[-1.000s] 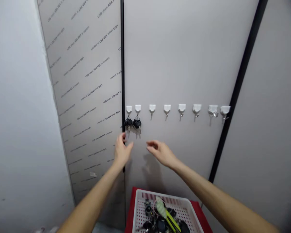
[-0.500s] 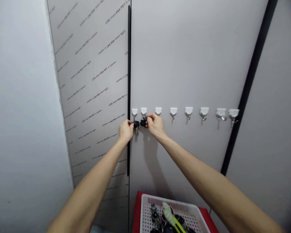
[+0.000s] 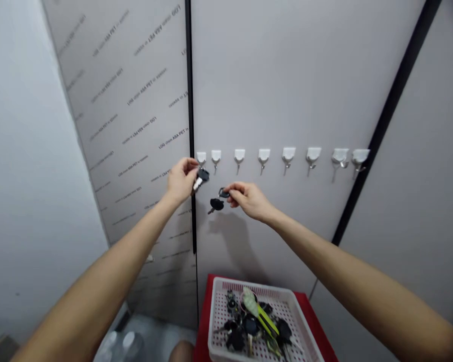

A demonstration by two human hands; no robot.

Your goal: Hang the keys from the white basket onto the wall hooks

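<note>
My left hand point(image 3: 181, 180) is closed on a black-headed key point(image 3: 203, 175), right beside the leftmost white hook point(image 3: 201, 157). Whether this key still touches that hook I cannot tell. Lower and further right, my right hand point(image 3: 249, 198) pinches a small dark ring or tag from which another black-headed key point(image 3: 216, 204) dangles, its blade pointing down to the left. This second key is clear of the hooks. The second hook point(image 3: 216, 156) has nothing hanging on it.
More white hooks point(image 3: 264, 155) run in a row to the right on the pale panel point(image 3: 287, 90). Below, a white plastic basket point(image 3: 302, 311) holds several keys and a yellow-green strap point(image 3: 266, 319), on a red surface point(image 3: 204, 322). Clear bottles point(image 3: 130, 344) stand at lower left.
My right hand has drawn its key away from the second hook, down and toward me. My left hand has tilted its key at the first hook. The view has dipped, showing more basket.
</note>
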